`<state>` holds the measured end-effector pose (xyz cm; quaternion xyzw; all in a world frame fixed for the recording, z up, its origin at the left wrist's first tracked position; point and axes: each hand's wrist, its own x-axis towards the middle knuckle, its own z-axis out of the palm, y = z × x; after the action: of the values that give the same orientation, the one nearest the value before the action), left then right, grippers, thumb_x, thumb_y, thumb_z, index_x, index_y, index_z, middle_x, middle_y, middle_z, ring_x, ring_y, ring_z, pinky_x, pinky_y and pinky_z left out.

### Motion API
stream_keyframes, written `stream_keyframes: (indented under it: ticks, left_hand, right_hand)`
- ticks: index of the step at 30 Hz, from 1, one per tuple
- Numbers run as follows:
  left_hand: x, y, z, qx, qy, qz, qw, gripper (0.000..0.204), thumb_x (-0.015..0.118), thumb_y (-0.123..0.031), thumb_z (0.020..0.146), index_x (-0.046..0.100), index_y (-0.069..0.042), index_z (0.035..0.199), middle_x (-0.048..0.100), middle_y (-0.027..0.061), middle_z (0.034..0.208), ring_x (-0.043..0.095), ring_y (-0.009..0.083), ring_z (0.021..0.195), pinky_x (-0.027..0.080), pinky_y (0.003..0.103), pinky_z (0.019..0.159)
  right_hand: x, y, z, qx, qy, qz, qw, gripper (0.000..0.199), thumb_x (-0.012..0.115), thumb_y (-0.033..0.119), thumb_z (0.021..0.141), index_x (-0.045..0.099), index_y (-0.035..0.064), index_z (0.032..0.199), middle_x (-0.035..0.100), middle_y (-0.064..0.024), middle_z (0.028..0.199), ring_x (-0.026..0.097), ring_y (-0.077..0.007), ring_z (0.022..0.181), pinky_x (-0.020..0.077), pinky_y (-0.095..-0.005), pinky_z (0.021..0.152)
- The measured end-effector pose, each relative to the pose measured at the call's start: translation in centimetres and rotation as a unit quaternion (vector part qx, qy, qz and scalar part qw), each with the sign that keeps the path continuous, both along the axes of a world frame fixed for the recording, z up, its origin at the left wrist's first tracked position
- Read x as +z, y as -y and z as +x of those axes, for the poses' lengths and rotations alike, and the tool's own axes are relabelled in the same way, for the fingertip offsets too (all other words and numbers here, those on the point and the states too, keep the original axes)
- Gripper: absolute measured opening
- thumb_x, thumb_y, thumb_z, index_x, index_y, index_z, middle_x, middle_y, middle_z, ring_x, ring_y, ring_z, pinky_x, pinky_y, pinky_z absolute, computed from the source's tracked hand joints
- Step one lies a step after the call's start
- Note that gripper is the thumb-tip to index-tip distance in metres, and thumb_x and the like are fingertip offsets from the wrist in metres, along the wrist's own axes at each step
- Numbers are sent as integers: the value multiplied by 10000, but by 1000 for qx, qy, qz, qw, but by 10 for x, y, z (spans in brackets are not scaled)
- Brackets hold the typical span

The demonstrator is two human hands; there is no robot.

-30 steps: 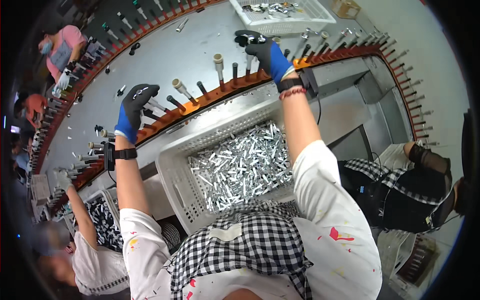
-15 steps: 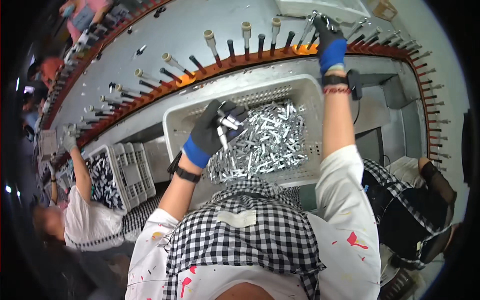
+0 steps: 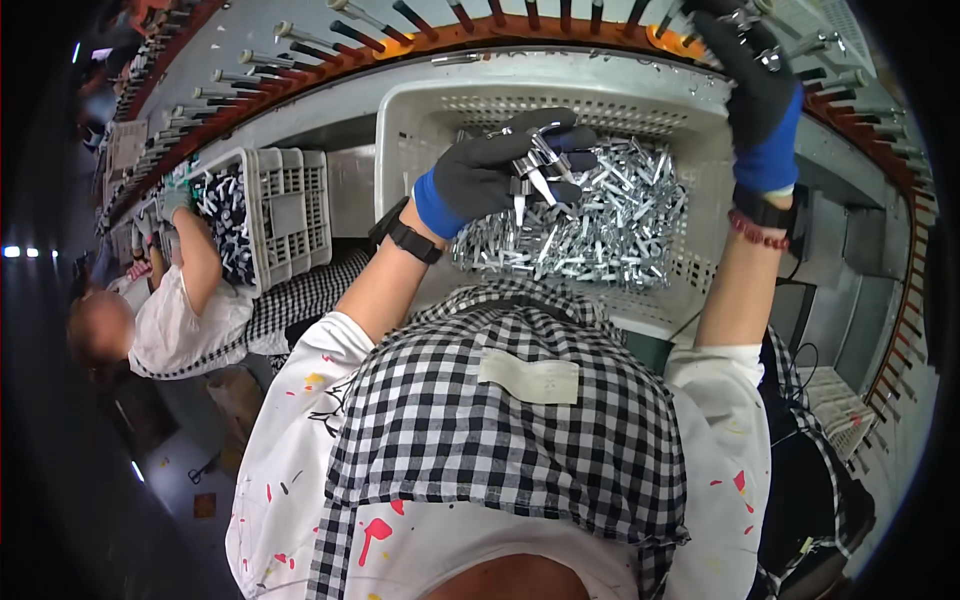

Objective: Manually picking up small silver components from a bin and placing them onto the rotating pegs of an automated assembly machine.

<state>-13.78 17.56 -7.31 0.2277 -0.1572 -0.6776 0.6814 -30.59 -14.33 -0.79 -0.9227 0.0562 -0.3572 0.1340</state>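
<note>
My left hand point(image 3: 490, 172), in a grey-and-blue work glove, is closed around several small silver metal pieces point(image 3: 538, 165) with tapered ends. It hovers over a white plastic crate point(image 3: 400, 110) filled with a heap of similar silver pieces point(image 3: 600, 225). My right hand point(image 3: 757, 105), gloved alike, reaches up to the orange-brown rail point(image 3: 480, 36) lined with upright pegs. Shiny metal parts point(image 3: 762, 45) show at its fingers, which are partly cut off by the dark picture rim.
To the left stands another crate point(image 3: 290, 205) with dark and silver pieces, and a co-worker point(image 3: 185, 315) in a white top sits beside it. Another person in dark clothes point(image 3: 810, 490) is at the right. Silver-topped pegs point(image 3: 350, 15) stand along the curved rail.
The whole view has tilted, so the rail and crate sit higher and farther right. My left hand keeps its metal pieces over the crate; my right hand stays up at the rail.
</note>
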Motion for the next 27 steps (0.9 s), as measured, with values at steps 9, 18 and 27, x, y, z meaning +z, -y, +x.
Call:
stream_keyframes:
  ticks: [9, 18, 27]
  left_hand:
    - [0, -23, -5, -79, 13, -7, 997, 678, 493, -322, 1118, 266, -27, 1685, 388, 245, 1681, 439, 387, 1533, 445, 574, 1200]
    - [1, -45, -13, -112, -129, 46, 984, 613, 464, -332, 1154, 320, -9, 1654, 530, 252, 1565, 542, 407, 1438, 465, 555, 1187]
    - [8, -58, -10, -124, -106, 23, 986, 637, 411, -340, 1157, 289, 36, 1656, 510, 260, 1583, 545, 379, 1446, 514, 499, 1154]
  right_hand:
    - [-73, -158, -55, 285, 58, 741, 605, 614, 647, 172, 1063, 422, 0, 1608, 449, -258, 1635, 485, -428, 1484, 422, -554, 1241]
    - [-45, -190, -80, 262, 159, 927, 216, 705, 500, 369, 1126, 279, -51, 1647, 367, -303, 1662, 342, -493, 1548, 258, -673, 1281]
    - [-12, -225, -91, 181, 157, 916, 322, 695, 468, 295, 1105, 226, 15, 1693, 254, -278, 1734, 249, -469, 1606, 148, -704, 1292]
